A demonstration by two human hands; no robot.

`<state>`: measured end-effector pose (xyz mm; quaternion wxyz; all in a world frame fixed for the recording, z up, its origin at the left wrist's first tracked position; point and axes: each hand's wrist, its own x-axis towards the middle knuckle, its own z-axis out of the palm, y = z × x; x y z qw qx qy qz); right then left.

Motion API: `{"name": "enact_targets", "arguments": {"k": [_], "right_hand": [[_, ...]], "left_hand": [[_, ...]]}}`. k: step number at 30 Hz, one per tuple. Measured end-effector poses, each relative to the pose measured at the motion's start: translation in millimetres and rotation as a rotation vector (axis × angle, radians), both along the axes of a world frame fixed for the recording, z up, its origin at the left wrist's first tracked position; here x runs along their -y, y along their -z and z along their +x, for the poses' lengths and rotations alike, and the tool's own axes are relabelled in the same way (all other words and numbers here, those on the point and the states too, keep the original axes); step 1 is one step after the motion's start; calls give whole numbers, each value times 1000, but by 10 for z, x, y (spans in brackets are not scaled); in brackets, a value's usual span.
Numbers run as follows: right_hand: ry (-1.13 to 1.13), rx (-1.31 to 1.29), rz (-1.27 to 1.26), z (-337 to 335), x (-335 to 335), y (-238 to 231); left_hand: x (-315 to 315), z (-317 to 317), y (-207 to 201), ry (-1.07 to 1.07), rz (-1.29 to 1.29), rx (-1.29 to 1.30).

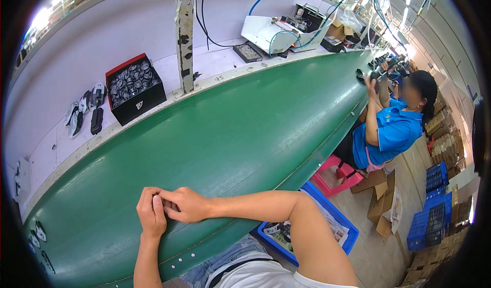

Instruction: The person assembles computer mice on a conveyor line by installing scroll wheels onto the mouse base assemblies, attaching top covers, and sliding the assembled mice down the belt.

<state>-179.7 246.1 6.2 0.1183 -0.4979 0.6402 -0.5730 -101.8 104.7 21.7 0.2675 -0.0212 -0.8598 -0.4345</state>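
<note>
My left hand and my right hand meet over the near side of a green conveyor belt. Both are closed, with fingers bent and pressed against each other, the left thumb lying along the near side. No object shows in either hand; the inside of the palms is hidden. My right forearm reaches across from the right, along the belt's near edge. At the belt's left end, near the rim of the view, lie several small dark and silvery parts.
Beyond the belt stand a black-and-red box of dark round parts, several loose parts, a post and a white machine. A blue bin is by my right elbow. A co-worker sits farther right on a pink stool.
</note>
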Motion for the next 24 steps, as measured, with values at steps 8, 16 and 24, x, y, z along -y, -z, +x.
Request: {"name": "enact_targets", "arguments": {"k": [8,16,24], "right_hand": [[-36,76,51,-41,-6,41],[-24,96,84,-86,-33,32],[-58,83,96,-62,-7,9]], "left_hand": [[-52,26,-153,-28,-15,-138],[-862,444,-980,756,619,-254],[-1238,817,-1577,802,1116,-100]]}}
